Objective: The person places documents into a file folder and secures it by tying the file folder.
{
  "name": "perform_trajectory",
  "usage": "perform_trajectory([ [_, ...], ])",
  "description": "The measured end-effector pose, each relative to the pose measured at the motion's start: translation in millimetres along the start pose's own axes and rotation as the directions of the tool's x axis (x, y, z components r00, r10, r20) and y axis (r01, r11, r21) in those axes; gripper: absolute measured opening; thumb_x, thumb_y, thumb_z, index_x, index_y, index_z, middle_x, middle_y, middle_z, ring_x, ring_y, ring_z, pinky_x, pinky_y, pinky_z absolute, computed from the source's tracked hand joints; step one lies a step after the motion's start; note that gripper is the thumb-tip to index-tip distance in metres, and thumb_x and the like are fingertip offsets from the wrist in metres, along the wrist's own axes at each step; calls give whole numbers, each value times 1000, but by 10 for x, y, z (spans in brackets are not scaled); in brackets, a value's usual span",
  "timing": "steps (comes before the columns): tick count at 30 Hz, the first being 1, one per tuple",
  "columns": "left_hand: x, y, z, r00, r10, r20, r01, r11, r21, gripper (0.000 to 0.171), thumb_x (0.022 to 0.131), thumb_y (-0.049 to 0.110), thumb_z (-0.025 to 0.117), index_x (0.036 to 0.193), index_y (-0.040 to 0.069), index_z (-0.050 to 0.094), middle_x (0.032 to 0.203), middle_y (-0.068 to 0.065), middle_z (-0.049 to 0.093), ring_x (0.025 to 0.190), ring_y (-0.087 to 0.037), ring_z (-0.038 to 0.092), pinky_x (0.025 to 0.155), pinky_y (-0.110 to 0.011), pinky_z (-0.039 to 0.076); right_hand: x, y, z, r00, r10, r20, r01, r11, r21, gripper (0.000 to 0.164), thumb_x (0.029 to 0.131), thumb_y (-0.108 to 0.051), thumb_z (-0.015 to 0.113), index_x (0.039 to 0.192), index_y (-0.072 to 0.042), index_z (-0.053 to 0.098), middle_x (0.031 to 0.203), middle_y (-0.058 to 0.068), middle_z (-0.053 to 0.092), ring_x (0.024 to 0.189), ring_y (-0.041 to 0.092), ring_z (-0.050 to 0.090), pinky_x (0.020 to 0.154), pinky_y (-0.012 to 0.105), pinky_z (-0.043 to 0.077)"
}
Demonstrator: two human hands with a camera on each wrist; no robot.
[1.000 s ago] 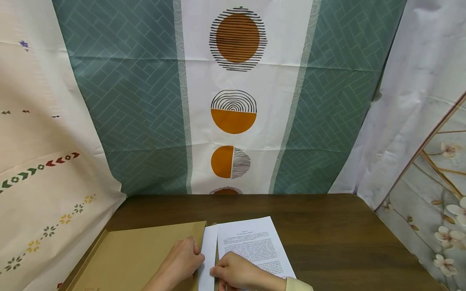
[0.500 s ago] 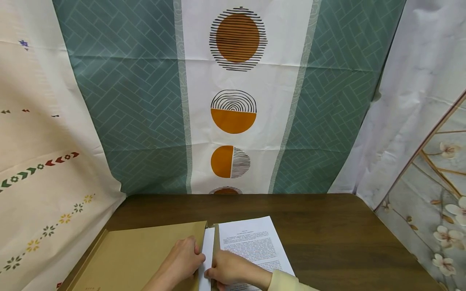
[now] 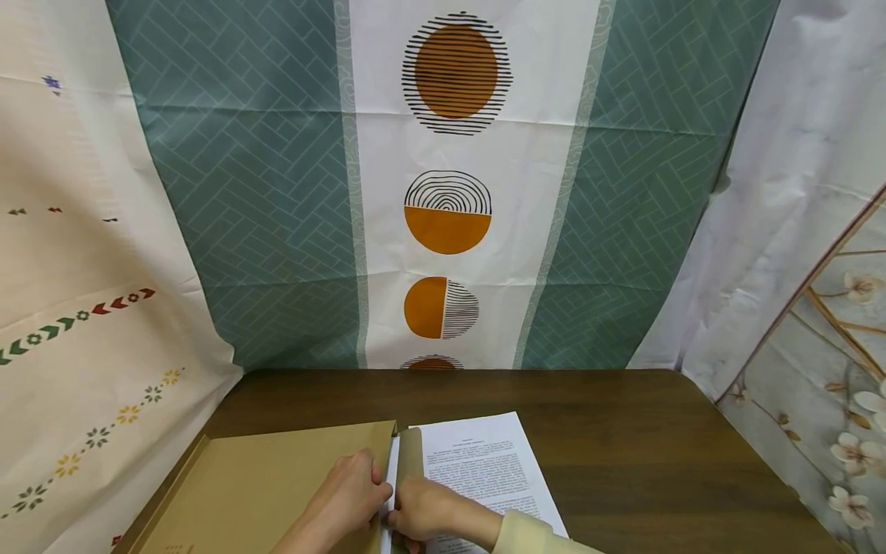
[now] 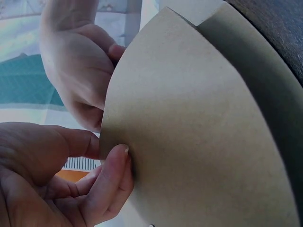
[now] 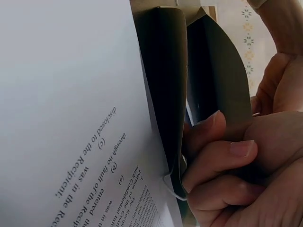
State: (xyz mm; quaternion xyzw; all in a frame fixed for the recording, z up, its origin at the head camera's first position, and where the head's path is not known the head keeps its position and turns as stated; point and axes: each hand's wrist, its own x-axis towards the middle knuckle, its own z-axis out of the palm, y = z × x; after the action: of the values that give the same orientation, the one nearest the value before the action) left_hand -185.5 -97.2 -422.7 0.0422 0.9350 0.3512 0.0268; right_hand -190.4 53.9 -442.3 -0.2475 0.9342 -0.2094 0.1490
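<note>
A brown kraft envelope [image 3: 277, 469] lies at the table's left front. My left hand [image 3: 353, 492] pinches the upper layer at its opening between thumb and fingers, lifting that edge. A thin white strip of paper [image 3: 392, 465] shows in the opening; the rest is hidden inside. My right hand [image 3: 429, 509] holds this paper's edge at the opening, its fingers curled; the exact contact is partly hidden. Beneath that hand, the envelope's flap [image 3: 412, 454] overlaps a printed sheet [image 3: 477, 462]. In the right wrist view, a pale string loop [image 5: 169, 185] hangs at the flap's edge.
The dark wooden table [image 3: 609, 446] extends to the right and behind the papers. A green and white patterned cloth [image 3: 291, 192] hangs behind it. Light printed cloths hang at the left [image 3: 104, 346] and right [image 3: 761, 231].
The white paper has slid left into the envelope, its visible strip narrowing. My right hand has moved slightly left with it, and more of the brown flap shows. My left hand stays in place.
</note>
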Motion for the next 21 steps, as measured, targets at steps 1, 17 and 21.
perform_trajectory([
  [1, 2, 2, -1, 1000, -2, 1, 2, 1000, 2, 17, 83, 6, 71, 79, 6, 54, 66, -6, 53, 47, -15, 54, 48, -27, 40, 4, -2, 2, 1000, 4, 0, -4, 1000, -1, 42, 96, -17, 65, 55, -13, 59, 39, -7, 49, 36, 0, 40, 40, 17, 29],
  [17, -9, -33, 3, 998, 48, -41, -48, 999, 2, 20, 82, 6, 72, 79, 7, 53, 65, -5, 53, 44, -15, 57, 49, -30, 43, -81, 385, -499, 995, -83, -48, 95, 808, 581, 32, 99, -20, 66, 76, 2, 68, 51, -2, 51, 43, 6, 37, 41, 19, 29],
  [21, -6, -26, 23, 999, 30, -45, -30, 1000, -8, 20, 82, 5, 72, 78, 7, 52, 65, -6, 52, 43, -15, 56, 47, -30, 43, -55, 648, -677, 992, -116, -54, 126, 812, 570, 25, 100, -15, 67, 89, 7, 70, 64, 3, 60, 52, 10, 46, 46, 22, 36],
])
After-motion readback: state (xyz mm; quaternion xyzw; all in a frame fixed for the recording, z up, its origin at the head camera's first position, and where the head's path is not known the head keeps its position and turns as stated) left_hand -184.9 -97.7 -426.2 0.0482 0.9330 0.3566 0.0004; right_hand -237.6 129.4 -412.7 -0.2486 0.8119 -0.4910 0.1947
